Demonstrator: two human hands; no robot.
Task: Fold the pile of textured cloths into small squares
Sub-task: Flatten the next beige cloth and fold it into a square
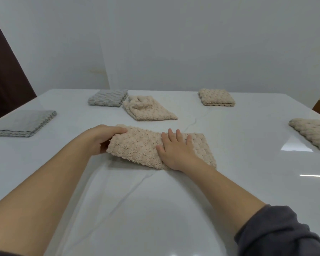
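I have the beige cloth [137, 145] in the middle of the surface [155, 209], on the near side. My left hand [102, 139] grips its left end, fingers curled over the edge, and that end is raised off the surface as if to fold over toward the right. My right hand [175, 152] lies flat on the cloth's middle, fingers straight and slightly spread, pinning it down.

I judge the cloth to be light, thick and floppy. Its nubbly pile should cling to itself, but the glossy surface may let it slide, so the pinning hand matters. The best hold looks like the edge or corners, not the bulk.

I see no container; every cloth sits straight on the surface. There is a flat grey cloth [24, 122] at left, a folded grey square [108, 97] at far left, a rumpled beige cloth [148, 109] beside it, a beige square [216, 97] at far right, and another beige cloth [312, 132] at the right edge.
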